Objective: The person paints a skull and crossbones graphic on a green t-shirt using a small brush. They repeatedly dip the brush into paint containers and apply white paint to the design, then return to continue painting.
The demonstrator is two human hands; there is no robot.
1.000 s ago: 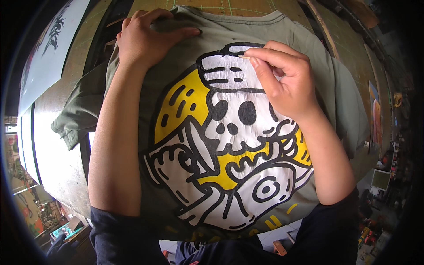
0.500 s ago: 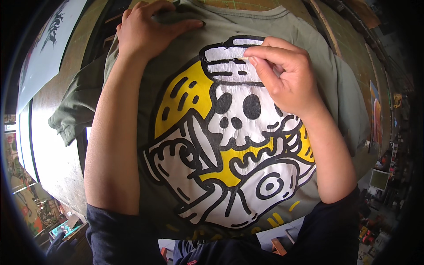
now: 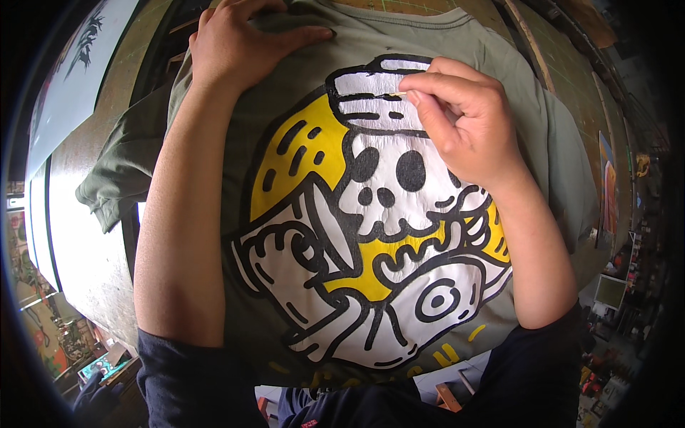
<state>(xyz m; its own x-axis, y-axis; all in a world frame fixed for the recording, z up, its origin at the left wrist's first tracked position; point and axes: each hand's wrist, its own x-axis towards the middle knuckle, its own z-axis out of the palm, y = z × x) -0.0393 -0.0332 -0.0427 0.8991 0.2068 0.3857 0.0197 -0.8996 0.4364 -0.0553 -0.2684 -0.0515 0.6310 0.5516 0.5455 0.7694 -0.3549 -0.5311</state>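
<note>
Pinched tight between my right thumb and forefinger is a thin, pale sliver, too small to tell what it is; my right hand (image 3: 464, 125) works it at the top of the printed design, about one o'clock in the head view. That grip is narrow, fingers curled in, knuckles up. My left hand (image 3: 239, 43) lies flat and spread at eleven o'clock, palm pressing the shirt near its collar, holding nothing.

Under both hands lies an olive-green t-shirt (image 3: 514, 64), soft knit with a ribbed neckband, spread smooth across the tabletop (image 3: 93, 278) and filling the middle of the view. Its sleeve (image 3: 121, 182) folds loosely out at nine o'clock. On the chest sits a large print (image 3: 378, 235): a cartoon skull in matte white with thick black outlines, round black eye sockets, a banded cap on top, and a yellow disc behind it. White rounded shapes with black rings sit at six o'clock. The white areas look slightly puckered, with fine wrinkles.

At ten o'clock a pale sheet (image 3: 78, 78) with a dark plant-like drawing lies along the worn brown tabletop.
</note>
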